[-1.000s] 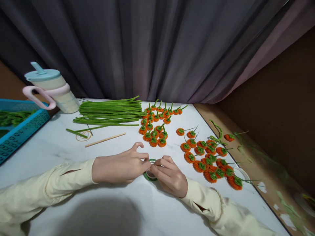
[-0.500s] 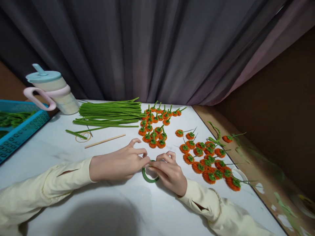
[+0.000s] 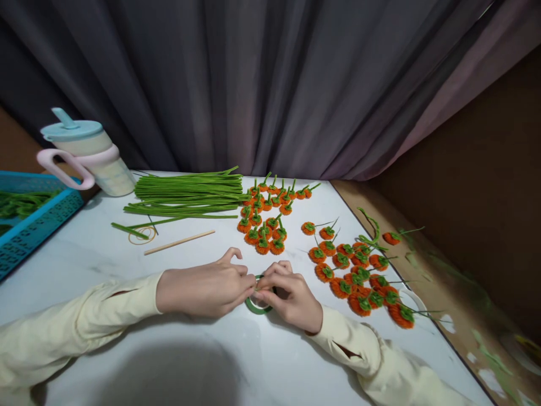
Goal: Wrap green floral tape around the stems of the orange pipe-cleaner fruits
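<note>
From the person's head, one camera looks forward and down over the nearby hands (image 3: pixel 207 288) toward a curtain (image 3: pixel 228 84).

gry curtain (image 3: pixel 236 84) bhnd tbl (image 3: pixel 270 361) | tumbler (image 3: pixel 114 177), blue lid (image 3: pixel 76 131), pink hndl (image 3: pixel 88 177), rear L | blue bskt (image 3: pixel 46 228), L edge

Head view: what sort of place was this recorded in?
Likely a home craft corner, though it could be a small workshop: fuzzy green stems and orange yarn-like pieces before a dark curtain.
</note>
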A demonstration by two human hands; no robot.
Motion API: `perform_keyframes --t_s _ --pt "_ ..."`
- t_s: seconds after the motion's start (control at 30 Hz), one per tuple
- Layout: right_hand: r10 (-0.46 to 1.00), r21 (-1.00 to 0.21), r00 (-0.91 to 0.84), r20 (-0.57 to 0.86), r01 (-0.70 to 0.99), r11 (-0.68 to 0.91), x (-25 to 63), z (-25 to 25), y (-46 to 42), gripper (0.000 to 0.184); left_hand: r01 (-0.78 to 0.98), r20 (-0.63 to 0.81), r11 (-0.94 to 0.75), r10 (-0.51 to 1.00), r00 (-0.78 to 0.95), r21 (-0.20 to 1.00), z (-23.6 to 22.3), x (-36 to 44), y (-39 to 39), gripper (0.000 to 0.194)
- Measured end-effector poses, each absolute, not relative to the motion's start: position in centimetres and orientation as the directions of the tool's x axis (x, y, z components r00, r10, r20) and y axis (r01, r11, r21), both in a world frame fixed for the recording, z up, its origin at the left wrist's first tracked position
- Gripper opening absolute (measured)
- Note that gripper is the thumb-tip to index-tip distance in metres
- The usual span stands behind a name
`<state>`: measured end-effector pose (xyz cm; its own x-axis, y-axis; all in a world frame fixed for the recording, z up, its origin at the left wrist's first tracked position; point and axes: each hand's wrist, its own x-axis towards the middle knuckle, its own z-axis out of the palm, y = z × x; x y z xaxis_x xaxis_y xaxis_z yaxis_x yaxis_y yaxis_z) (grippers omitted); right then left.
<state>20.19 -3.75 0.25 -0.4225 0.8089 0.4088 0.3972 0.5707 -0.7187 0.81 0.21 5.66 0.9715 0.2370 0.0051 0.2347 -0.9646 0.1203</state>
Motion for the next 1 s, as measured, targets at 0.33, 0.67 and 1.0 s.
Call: perform_keyframes --t_s 0.33,0.67,1.0 --pt "0.856 -0.967 -0.499 0.138 0.119 0.225 20.4 0.5 -2.7 0.026 0.243 -0.042 -0.955 0.240 0.970 0.168 5.3 0.8 0.3 0.027" --pt "0.767 -0.999 -0.640 -0.046 0.034 -0.032 20.9 0.8 -2.3 0.030 0.149 0.016 -0.906 0.169 0.985 0.395 4.6 1.0 0.9 0.025" --pt "0.736 -0.988 -0.673 -0.074 0.149 0.037 21.0 1.3 -2.1 0.037 0.170 -0.146 -0.220 0.119 0.982 0.961 2.1 1.4 2.3 0.025"
